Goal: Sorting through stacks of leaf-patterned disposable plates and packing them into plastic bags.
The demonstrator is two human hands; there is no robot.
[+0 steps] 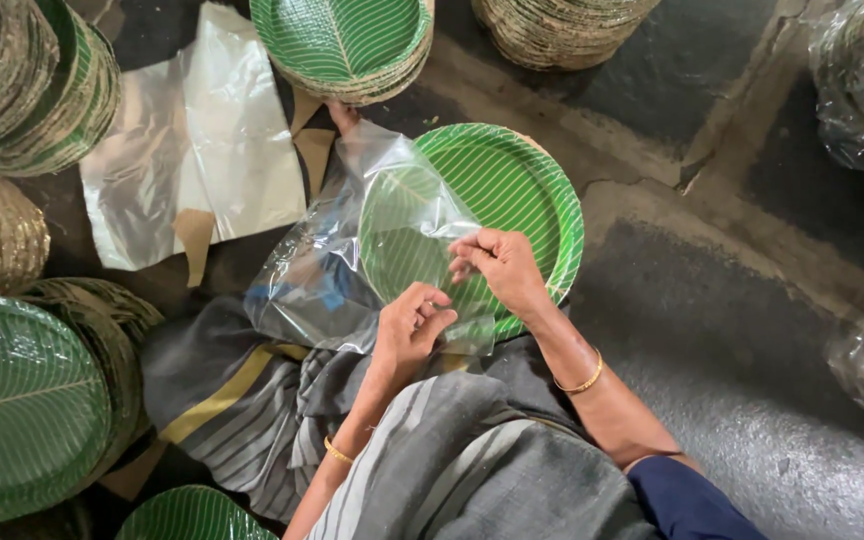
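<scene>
Left hand [407,325] and right hand [497,265] both pinch the clear plastic bag [372,240] at its mouth, over the green paper plates [512,200] at twelve o'clock. Thin film looks liable to tear on the rim, or slip.

Two hands [497,265] [407,325], one clear bag [352,250], two gold bangles [584,380], several green plate stacks [342,40].

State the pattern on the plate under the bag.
Green plate with pale leaf-vein stripes; head view.
</scene>
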